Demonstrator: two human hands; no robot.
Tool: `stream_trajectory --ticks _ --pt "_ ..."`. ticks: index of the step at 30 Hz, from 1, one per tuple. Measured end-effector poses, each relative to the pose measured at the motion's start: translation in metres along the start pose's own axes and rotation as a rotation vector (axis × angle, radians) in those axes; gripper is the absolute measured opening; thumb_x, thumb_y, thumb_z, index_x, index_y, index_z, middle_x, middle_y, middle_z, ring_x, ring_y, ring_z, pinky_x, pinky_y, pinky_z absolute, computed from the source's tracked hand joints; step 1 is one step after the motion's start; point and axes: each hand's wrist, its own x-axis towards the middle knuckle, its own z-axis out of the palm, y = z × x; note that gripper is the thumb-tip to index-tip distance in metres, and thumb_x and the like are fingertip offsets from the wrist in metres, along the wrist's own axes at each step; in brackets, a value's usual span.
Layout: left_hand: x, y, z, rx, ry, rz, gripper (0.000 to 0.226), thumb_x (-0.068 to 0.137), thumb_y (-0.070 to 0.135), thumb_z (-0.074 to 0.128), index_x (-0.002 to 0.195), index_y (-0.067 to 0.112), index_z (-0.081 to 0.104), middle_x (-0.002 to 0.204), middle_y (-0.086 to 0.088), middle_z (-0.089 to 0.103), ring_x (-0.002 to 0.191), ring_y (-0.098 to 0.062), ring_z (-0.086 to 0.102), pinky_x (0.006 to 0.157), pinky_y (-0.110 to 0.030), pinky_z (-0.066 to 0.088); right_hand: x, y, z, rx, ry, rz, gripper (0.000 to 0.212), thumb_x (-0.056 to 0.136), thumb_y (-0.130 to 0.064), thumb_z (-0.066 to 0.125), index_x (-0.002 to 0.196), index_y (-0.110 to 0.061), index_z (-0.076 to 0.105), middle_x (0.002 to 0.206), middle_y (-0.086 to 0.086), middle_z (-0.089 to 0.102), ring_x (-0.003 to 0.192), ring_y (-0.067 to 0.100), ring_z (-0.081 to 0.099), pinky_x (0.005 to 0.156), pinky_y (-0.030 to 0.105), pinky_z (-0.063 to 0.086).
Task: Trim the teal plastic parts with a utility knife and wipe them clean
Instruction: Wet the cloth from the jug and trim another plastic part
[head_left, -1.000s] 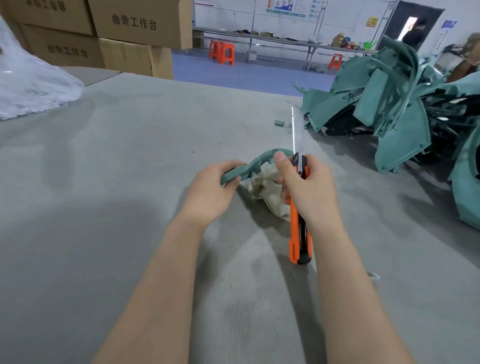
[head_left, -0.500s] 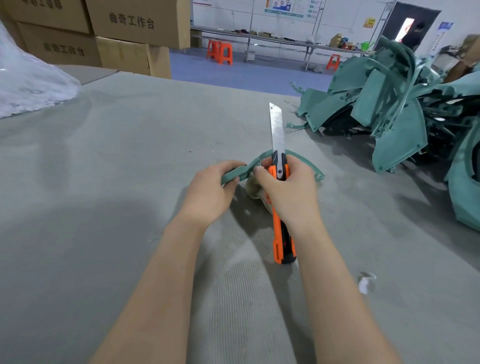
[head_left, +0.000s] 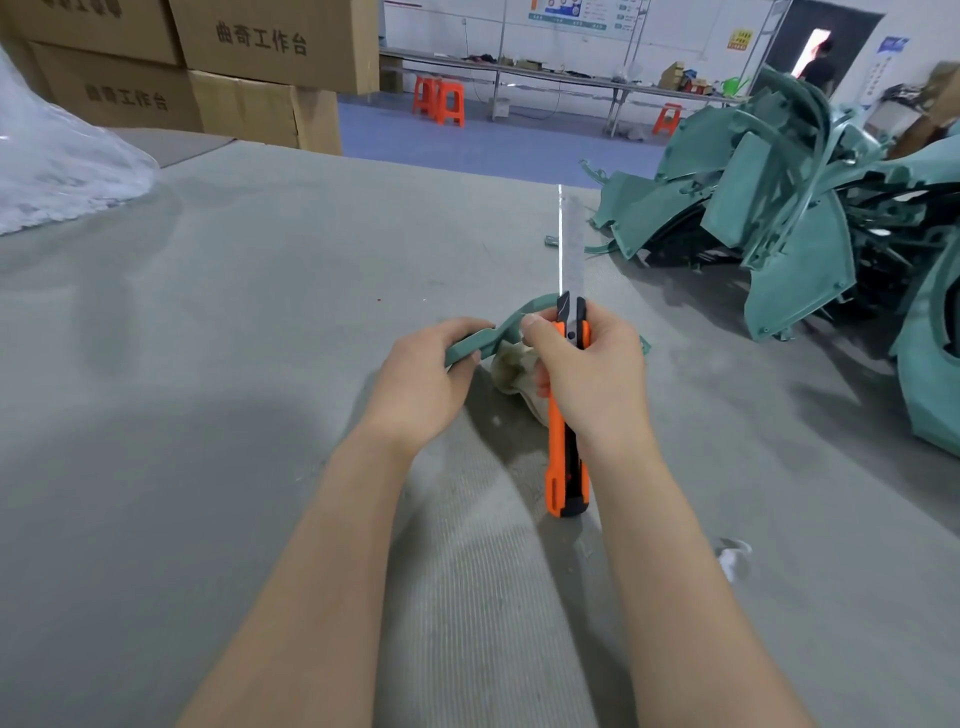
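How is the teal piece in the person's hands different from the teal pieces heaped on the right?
The held teal strip is narrow and curved; the heaped teal parts are mostly broad panels. The strip is gripped by the left hand beside the utility knife; the heap lies untouched on the table. Both share one teal colour.

Curved teal strip (head_left: 480, 344), thin and arched, pinched at one end in left-hand fingers (head_left: 462, 358). Orange utility knife (head_left: 566, 415) upright beneath right-hand fingers (head_left: 597, 332), blade fully extended beyond them. Soiled cloth (head_left: 514, 371) bunched below strip, between both sets of fingers.
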Motion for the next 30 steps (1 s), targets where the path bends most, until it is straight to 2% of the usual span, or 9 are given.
stream_trajectory --ticks 4,7,11,17,21,23,25,27,30 --pt "0.0 -0.001 0.0 0.014 0.002 0.017 0.03 0.096 0.008 0.052 0.115 0.025 0.066 0.098 0.007 0.066 0.096 -0.014 0.058 0.079 -0.018 0.041 0.001 -0.001 -0.005 0.066 0.008 0.034 0.016 0.087 -0.01 0.062 0.078 0.003 0.058 0.058 0.011 0.046 0.044 0.012 0.043 0.043 0.019 0.041" --pt "0.001 -0.002 0.0 0.022 0.025 0.009 0.029 0.096 0.01 0.052 0.115 0.026 0.067 0.09 0.011 0.063 0.085 -0.009 0.054 0.068 -0.012 0.037 0.007 0.004 -0.017 0.04 0.09 0.079 0.014 0.086 -0.011 0.062 0.073 -0.009 0.057 0.061 0.009 0.047 0.048 0.016 0.044 0.046 0.023 0.042" --pt "0.002 -0.001 -0.001 -0.021 0.086 0.01 0.029 0.096 0.012 0.052 0.118 0.026 0.066 0.088 0.014 0.062 0.08 -0.004 0.051 0.065 -0.006 0.036 0.015 0.015 -0.033 -0.108 0.027 0.206 0.013 0.087 -0.017 0.065 0.086 -0.012 0.053 0.065 0.004 0.055 0.039 0.008 0.049 0.045 0.026 0.043" --pt "0.002 -0.002 -0.002 -0.04 0.153 -0.002 0.03 0.095 0.009 0.052 0.116 0.025 0.067 0.088 0.016 0.061 0.085 -0.007 0.054 0.067 0.0 0.035 0.015 0.015 -0.034 -0.067 0.055 0.216 0.018 0.086 -0.013 0.063 0.07 -0.007 0.061 0.057 0.0 0.068 0.038 0.009 0.048 0.041 0.023 0.043" --pt "0.003 -0.003 -0.002 -0.037 0.154 0.001 0.031 0.095 0.009 0.051 0.117 0.025 0.066 0.09 0.014 0.063 0.087 -0.009 0.055 0.067 -0.003 0.036 0.014 0.012 -0.032 -0.043 0.079 0.179 0.008 0.084 -0.006 0.06 0.08 -0.013 0.06 0.064 -0.001 0.062 0.044 0.011 0.048 0.048 0.027 0.044" --pt "0.003 -0.003 -0.001 -0.036 0.156 0.006 0.031 0.095 0.008 0.051 0.118 0.024 0.066 0.094 0.012 0.063 0.09 -0.008 0.056 0.068 0.0 0.034 0.013 0.011 -0.03 0.001 0.061 0.171 0.018 0.085 -0.004 0.059 0.095 -0.018 0.056 0.076 0.002 0.057 0.05 0.013 0.047 0.048 0.025 0.044" --pt "0.003 -0.003 -0.002 -0.037 0.161 0.006 0.031 0.095 0.009 0.052 0.118 0.024 0.066 0.094 0.013 0.063 0.091 -0.007 0.055 0.068 0.003 0.032 0.012 0.01 -0.028 -0.006 0.061 0.161 0.016 0.09 -0.02 0.064 0.102 -0.015 0.056 0.077 0.004 0.056 0.049 0.011 0.048 0.045 0.021 0.044" --pt "0.003 -0.003 -0.002 -0.04 0.155 0.012 0.03 0.095 0.009 0.052 0.117 0.025 0.066 0.091 0.015 0.062 0.086 -0.001 0.053 0.067 0.003 0.032 0.012 0.009 -0.028 -0.029 0.087 0.18 0.029 0.095 -0.045 0.054 0.094 -0.016 0.057 0.078 0.003 0.06 0.045 0.008 0.049 0.043 0.02 0.044" --pt "0.003 -0.003 -0.004 -0.047 0.098 0.048 0.029 0.095 0.009 0.053 0.114 0.026 0.067 0.086 0.023 0.06 0.077 0.01 0.051 0.067 0.002 0.033 0.013 0.008 -0.027 -0.07 0.064 0.206 0.039 0.102 -0.048 0.036 0.088 -0.018 0.057 0.074 0.0 0.061 0.038 0.006 0.049 0.043 0.024 0.041"
